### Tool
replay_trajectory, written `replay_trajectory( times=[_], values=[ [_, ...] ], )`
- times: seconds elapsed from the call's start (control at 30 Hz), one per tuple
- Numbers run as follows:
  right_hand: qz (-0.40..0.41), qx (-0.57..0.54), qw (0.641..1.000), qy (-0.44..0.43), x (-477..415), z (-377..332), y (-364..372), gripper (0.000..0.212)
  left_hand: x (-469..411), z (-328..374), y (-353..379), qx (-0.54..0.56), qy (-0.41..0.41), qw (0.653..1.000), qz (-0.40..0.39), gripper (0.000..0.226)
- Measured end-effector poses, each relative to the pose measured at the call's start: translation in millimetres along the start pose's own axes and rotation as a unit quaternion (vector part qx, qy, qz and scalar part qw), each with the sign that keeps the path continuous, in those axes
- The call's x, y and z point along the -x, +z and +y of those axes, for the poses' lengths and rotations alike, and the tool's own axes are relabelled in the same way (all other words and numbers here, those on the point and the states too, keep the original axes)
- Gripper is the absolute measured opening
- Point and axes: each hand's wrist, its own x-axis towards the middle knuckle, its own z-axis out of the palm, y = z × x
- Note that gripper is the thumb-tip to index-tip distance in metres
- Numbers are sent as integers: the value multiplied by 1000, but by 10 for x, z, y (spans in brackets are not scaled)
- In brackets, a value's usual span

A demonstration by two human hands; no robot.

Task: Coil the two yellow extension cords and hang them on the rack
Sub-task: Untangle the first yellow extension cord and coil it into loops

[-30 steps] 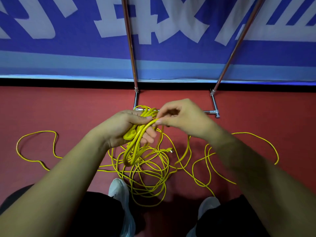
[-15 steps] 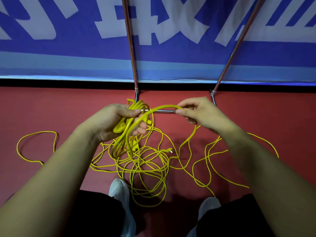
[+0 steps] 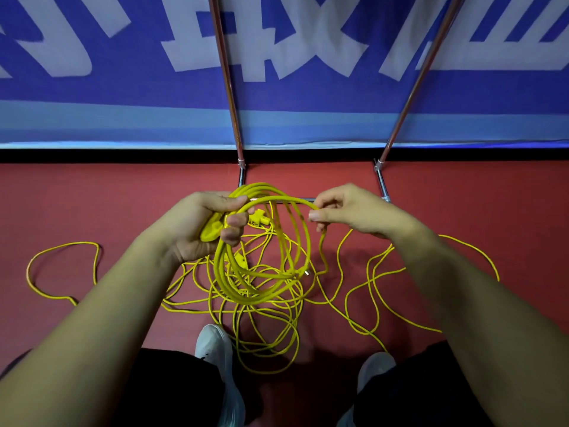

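Left hand grips the yellow coil; right hand pinches the cord. Best keep each loop matched to the coil.

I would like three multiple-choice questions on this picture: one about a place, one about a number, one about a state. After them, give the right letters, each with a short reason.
1. Where does the loose cord lie?
A. on the red floor
B. on a table
C. over a chair

2. How many white shoes show?
A. one
B. two
C. three

3. What is the left hand doing?
A. hanging open
B. gripping the coil
C. resting on the floor

1 A: it spreads in loops over the floor in front of the shoes.
2 B: one shoe shows on either side near the bottom edge.
3 B: its fingers curl round the coil's loops.
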Motion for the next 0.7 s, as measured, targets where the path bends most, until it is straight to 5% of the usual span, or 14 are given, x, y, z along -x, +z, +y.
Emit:
replay_trajectory(
  times=[0.13, 0.27, 0.4, 0.5, 0.7],
  values=[
    [66, -104, 992, -25, 3, -123, 45, 19, -44, -21, -75, -39, 4, 999, -7, 31],
    [42, 2, 997, -66, 73, -394, 105, 13, -38, -52, -15, -114, 3, 993, -25, 82],
    [57, 60, 992, -97, 23, -468, 274, 14, -52, -101, 14, -103, 0, 994, -33, 81],
    [62, 59, 993, -78, -20, -402, 234, 20, -77, -110, -55, -82, -10, 996, -25, 52],
    [34, 92, 994, -47, -10, -153, 54, 14, 39, -40, 148, -107, -2, 991, -79, 83]
  ],
)
